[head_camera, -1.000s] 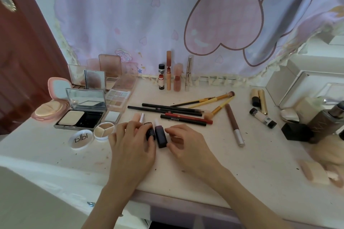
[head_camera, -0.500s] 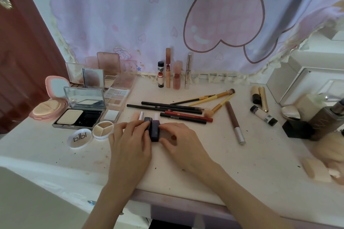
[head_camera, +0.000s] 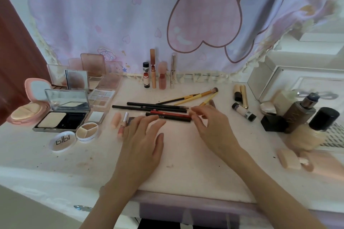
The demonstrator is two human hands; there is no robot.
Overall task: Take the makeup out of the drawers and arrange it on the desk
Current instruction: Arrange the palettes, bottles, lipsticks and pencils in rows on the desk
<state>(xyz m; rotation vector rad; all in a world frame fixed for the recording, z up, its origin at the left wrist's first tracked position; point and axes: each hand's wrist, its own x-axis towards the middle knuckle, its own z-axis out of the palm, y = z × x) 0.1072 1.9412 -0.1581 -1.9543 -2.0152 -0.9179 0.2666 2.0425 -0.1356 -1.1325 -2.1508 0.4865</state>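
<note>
L hand lies flat, palm down, fingers straight & spread, on the desk; fingertips cover the dark lipstick tubes, only a corner showing. It grips nothing. R hand hovers w/ fingers loosely bent, tips at the R end of the pencils; holds nothing that I can see, contact w/ the pencil tips can't be told (motion blur).

Everything else placed vs. the pencils, a bundle of black & red liners lying roughly side by side mid-desk:
- Just L of them: pale pink cap & a thin gloss tube, beside L hand's fingers.
- Further L: open powder compact w/ mirror lid up, eyeshadow palette, round pink cushion compact; round white lid & three-part concealer pot near the front.
- Behind: four small bottles/tubes upright against the heart-print curtain.
- Behind-R: yellow-handled brushes, crossing.
- R: gold tubes, a white tube w/ black caps, then foundation bottles & sponges, well apart.
</note>
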